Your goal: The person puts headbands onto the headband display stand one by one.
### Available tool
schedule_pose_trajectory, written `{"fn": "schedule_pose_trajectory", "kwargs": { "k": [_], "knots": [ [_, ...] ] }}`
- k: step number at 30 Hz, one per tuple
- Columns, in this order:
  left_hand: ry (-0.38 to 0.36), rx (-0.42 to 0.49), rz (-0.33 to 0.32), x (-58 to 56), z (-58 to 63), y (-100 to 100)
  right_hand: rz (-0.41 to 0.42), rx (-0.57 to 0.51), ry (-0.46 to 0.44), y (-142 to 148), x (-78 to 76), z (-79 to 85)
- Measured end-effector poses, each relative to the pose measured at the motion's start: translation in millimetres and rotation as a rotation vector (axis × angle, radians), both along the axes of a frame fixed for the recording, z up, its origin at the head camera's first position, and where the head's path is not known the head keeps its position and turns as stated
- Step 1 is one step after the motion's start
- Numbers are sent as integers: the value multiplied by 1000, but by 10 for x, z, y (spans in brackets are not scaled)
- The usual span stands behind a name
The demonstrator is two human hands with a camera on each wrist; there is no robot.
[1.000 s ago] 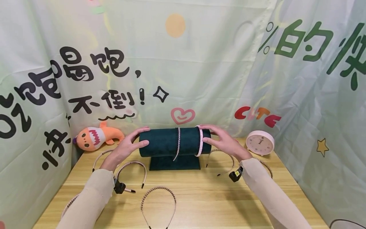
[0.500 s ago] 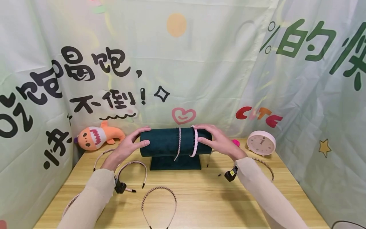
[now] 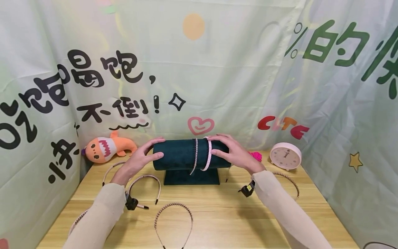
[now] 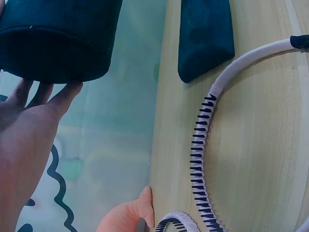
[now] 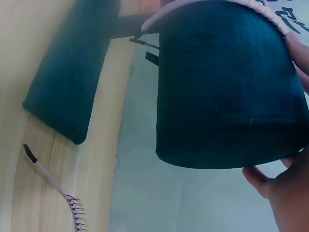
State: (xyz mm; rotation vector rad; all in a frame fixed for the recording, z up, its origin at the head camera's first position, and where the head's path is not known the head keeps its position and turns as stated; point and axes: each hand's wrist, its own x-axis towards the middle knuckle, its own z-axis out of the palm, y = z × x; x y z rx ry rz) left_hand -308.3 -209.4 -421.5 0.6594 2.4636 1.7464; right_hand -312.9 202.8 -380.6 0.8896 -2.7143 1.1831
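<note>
On the table (image 3: 214, 224), the left hand (image 3: 144, 155) grips a green stand (image 3: 174, 155) by its left end; the right hand (image 3: 237, 154) bends over its right half. An orange toy (image 3: 109, 148) lies left, a clock (image 3: 285, 155) right. A white headband (image 3: 208, 155), held by the right hand, rings the stand beside a thinner headband (image 3: 195, 155). A pink object (image 3: 256, 156) is partly hidden.

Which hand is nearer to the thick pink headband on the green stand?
Right. The right hand is right at the thick pink headband; the left hand grips the left end of the green stand, beyond the thin headband.
</note>
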Motion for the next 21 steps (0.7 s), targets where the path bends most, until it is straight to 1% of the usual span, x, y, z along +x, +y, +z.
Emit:
{"fn": "schedule_pose_trajectory", "kwargs": {
  "k": [6,15,21],
  "knots": [
    [12,-6,-8,-4,-1,10,-1,23,7,-6,-1,34],
    [5,-5,-5,2,-1,20,1,82,43,-51,-17,65],
    [12,-8,-2,10,-5,21,22,131,97,-100,-14,117]
  ]
}}
